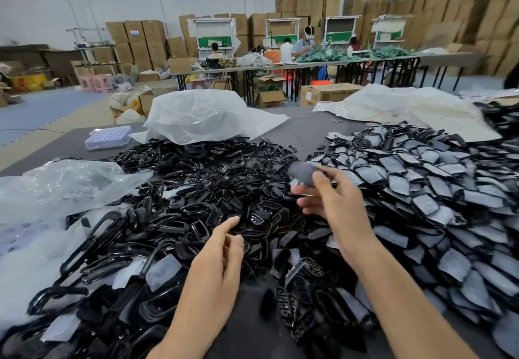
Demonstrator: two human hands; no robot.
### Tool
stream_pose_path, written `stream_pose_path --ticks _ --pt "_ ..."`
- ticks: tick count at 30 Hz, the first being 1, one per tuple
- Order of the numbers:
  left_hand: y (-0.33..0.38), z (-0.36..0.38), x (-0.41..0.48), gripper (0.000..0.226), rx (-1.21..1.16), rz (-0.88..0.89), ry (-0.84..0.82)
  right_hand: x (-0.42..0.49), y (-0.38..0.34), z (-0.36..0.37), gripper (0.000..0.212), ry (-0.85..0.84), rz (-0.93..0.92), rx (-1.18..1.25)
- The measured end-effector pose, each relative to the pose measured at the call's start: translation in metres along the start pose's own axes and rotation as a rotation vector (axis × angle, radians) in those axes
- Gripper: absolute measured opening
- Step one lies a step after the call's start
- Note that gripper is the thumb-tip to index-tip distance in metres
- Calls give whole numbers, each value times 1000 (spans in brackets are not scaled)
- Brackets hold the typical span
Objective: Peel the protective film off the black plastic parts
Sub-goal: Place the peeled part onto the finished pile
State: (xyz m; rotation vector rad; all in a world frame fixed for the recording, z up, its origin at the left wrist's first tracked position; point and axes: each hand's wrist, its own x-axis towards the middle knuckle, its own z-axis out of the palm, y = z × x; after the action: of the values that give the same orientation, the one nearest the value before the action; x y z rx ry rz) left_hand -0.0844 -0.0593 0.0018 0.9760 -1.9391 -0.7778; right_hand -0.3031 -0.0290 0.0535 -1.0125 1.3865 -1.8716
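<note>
Right hand [334,204] is raised over the middle of the desk [306,131], fingers curled round one part [303,171]. The part is motion-blurred: rounded and grey-faced, no finer detail readable. Can't tell if its film is lifted.

Left hand [222,252] is lower and nearer, holding nothing. Fingers are relaxed, index stretched out over the black heap.

Two heaps on the dark grey desk:
- bare pile [191,187], left and centre: glossy black plastic, rounded-rectangle hoops plus flat gridded inserts, tangled, too many to count. A few grey-faced pieces are mixed in at the near edge.
- filmed pile [427,190], right: flat shield-shaped pieces with black rims, each faced with matte grey film [425,204], overlapping like scales. Also too many to count.

The held part sits above the gap where the two heaps meet.

Three crumpled plastic bags [202,117] are on the desk: milky ones far centre and far right, a clear one at left. One lavender plastic tray [108,137] with rows of round dimples sits beside the centre bag.

Behind, stacked brown cardboard boxes [477,21] line the wall.
</note>
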Motion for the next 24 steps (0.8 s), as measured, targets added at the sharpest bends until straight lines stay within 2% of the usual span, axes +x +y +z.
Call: stream_pose_path --ticks 3,5,7,11,14,17,19,24 --pt "-1 5 -5 50 316 132 -125 23 -21 -32 62 299 -15 47" --pt "-2 9 -7 53 523 217 -157 21 -18 -36 73 347 10 29" --pt "-6 13 -8 49 675 268 -131 9 -7 -26 64 278 -6 -68" --pt "-18 15 1 55 872 173 -44 -19 23 15 45 46 -69 -343" --pt "-24 9 13 37 917 153 12 -30 44 43 42 -130 -173 -657" --pt "-25 6 17 22 918 163 30 -33 68 56 45 -302 -281 -1079" --pt "-25 5 18 18 917 163 36 -35 77 57 42 -338 -332 -1261" --pt "-21 1 19 16 809 114 166 -37 79 55 30 -288 -406 -1250"
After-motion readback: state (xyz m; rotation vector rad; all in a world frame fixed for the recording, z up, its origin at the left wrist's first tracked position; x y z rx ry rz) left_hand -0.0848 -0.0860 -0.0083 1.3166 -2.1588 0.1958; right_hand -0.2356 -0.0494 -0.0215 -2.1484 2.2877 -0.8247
